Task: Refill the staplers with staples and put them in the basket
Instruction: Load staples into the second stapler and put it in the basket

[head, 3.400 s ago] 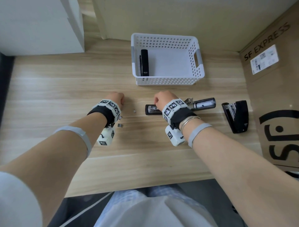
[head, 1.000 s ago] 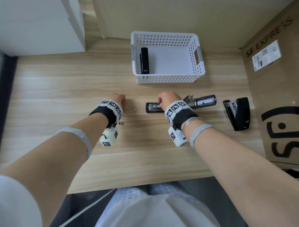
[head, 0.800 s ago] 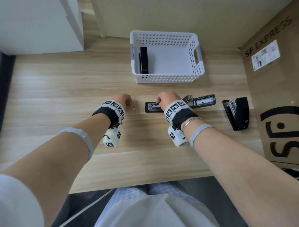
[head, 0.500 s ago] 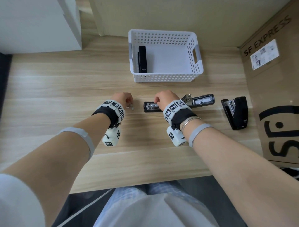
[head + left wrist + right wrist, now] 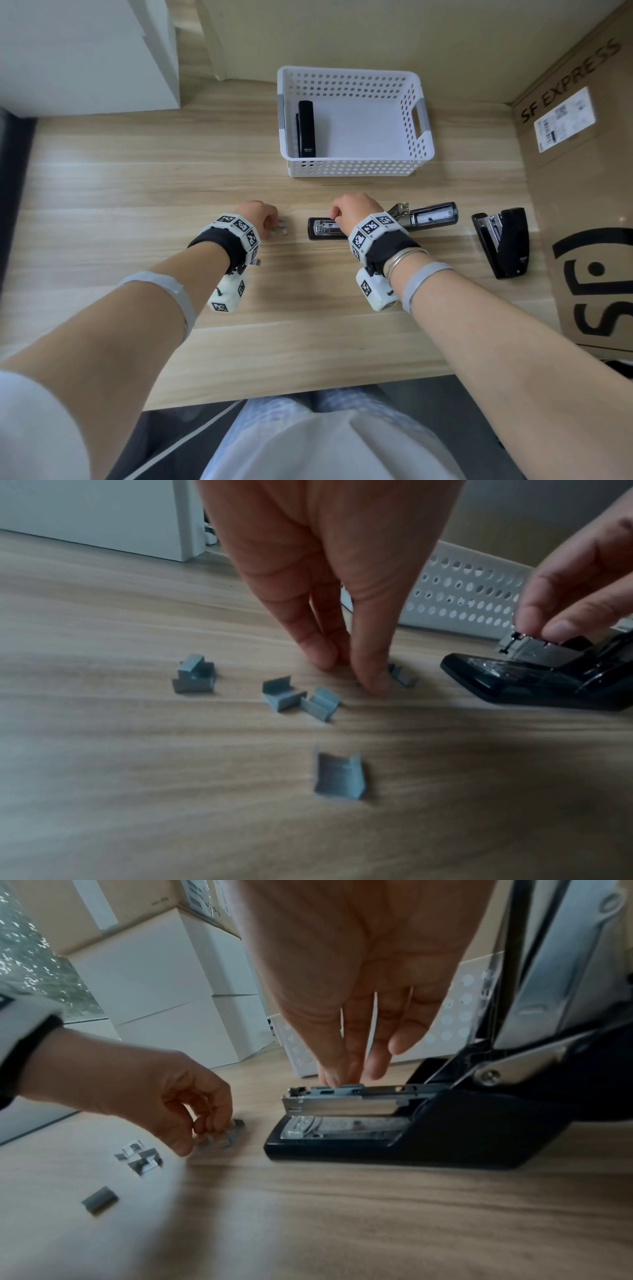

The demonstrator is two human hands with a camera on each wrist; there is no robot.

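An opened black stapler [image 5: 323, 230] lies mid-table, its lid [image 5: 432, 218] folded back to the right. My right hand [image 5: 352, 210] is over its metal magazine [image 5: 342, 1106], and thumb and forefinger pinch a grey staple strip [image 5: 346, 1088] seated in the channel. My left hand [image 5: 258, 217] is just left of it, fingertips [image 5: 371, 681] bunched on the table, pinching at a short staple strip [image 5: 402, 675]. Several more staple pieces [image 5: 322, 703] lie scattered beside that hand. A second black stapler [image 5: 503, 241] stands to the right. Inside the white basket [image 5: 356, 168] lies a third stapler [image 5: 306, 128].
A large cardboard box [image 5: 589, 205] closes off the table's right side. White boxes [image 5: 85, 51] stand at the far left corner. Bare wooden table [image 5: 137, 178] stretches left of my hands and in front of them, up to the near edge.
My left hand has slid right across the table to the staple piece near the stapler's front. My right hand has stayed on the stapler's magazine.
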